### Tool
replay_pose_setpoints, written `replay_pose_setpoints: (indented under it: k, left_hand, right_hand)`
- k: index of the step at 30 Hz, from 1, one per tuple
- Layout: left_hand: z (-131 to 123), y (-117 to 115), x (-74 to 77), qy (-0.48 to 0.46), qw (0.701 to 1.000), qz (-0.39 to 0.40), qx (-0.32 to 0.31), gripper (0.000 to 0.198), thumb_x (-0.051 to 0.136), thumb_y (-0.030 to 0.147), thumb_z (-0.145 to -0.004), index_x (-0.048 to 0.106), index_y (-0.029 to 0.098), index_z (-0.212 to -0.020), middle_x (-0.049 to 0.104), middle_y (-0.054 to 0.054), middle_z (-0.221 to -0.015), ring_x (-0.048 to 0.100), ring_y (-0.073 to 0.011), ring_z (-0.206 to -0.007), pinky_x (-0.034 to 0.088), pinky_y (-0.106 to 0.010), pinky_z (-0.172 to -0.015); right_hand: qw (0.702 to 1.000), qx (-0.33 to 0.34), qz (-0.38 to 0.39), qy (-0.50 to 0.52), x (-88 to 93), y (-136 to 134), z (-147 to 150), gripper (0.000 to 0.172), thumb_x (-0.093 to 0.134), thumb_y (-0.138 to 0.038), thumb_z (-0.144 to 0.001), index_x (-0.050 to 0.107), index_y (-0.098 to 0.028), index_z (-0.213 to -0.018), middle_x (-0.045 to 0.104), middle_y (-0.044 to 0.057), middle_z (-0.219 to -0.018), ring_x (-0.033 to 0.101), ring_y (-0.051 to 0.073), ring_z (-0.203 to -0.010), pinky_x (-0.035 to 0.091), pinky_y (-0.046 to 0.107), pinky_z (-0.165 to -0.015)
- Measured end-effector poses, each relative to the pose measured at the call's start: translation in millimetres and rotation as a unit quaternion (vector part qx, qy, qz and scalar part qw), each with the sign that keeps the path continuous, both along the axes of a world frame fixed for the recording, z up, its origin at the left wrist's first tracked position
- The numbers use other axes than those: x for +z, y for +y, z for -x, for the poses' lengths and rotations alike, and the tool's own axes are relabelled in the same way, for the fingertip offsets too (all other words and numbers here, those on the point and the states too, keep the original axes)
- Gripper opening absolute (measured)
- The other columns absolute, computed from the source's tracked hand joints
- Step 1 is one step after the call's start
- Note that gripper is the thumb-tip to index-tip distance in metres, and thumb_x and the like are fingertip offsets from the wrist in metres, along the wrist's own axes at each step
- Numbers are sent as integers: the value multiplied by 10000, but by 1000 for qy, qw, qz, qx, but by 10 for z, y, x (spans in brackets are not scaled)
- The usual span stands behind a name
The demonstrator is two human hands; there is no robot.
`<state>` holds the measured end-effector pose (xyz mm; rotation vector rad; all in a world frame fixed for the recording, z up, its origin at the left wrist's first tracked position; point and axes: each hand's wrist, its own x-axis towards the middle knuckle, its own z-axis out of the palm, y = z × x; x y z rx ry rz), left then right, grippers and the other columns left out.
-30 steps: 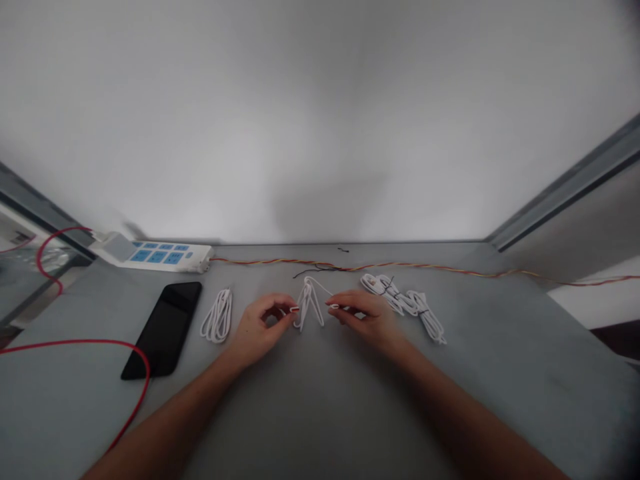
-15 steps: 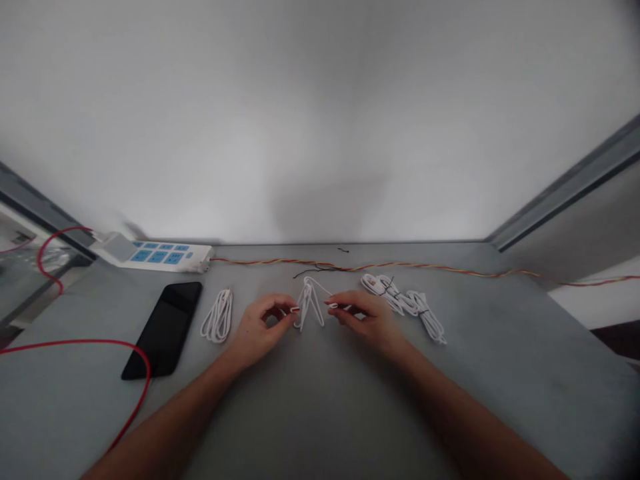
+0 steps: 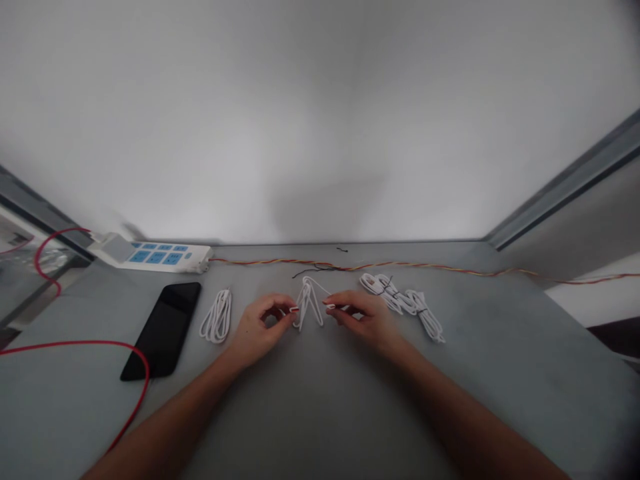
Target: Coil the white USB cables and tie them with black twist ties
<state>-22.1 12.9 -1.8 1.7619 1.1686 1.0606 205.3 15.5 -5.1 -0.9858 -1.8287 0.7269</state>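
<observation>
Cable right of the phone is untied and pinched by left grip and right grip, with farther bundles still tied.

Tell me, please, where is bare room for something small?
Bare: the grey table right of the tied white cable bundles, and its near middle, between the forearms. Crowded: the left, with black rectangular phone and thin red cable; the centre, with loose white cable between left hand and right hand.

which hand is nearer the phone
The left. The left hand is to the right of the phone, with a coiled cable lying between them; the right hand is farther off to the right, beyond the left one.
</observation>
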Motion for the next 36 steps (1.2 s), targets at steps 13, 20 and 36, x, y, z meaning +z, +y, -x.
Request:
replay_pose_setpoints:
  k: [13, 20, 36]
  left_hand:
    - [15, -1, -19, 7, 1000, -2, -6, 135, 638, 267, -798, 651, 171, -892, 669, -45, -863, 624, -151, -754, 516, -279, -704]
    - [9, -4, -8, 13, 1000, 1, -4, 134, 639, 269, -798, 649, 175, -893, 665, -44, -865, 620, -150, -745, 517, -289, -708]
    - [9, -7, -22, 12, 1000, -3, -8, 137, 636, 280, -800, 651, 177, -890, 669, -47, -870, 626, -160, -771, 514, -284, -713]
  right_hand:
    - [1000, 1, -12, -2, -16, 3, -7, 142, 604, -273, -849, 716, -248, -933, 740, 34, -863, 682, 141, -658, 541, 231, -527]
    - [1000, -6, -6, -19, 20, -7, 5, 139, 597, -272, -849, 714, -261, -923, 740, 34, -856, 671, 140, -629, 542, 244, -524]
    - [999, -5, -22, -32, 24, -9, 2, 137, 594, -264, -849, 704, -238, -927, 738, 38, -860, 678, 142, -692, 550, 237, -569]
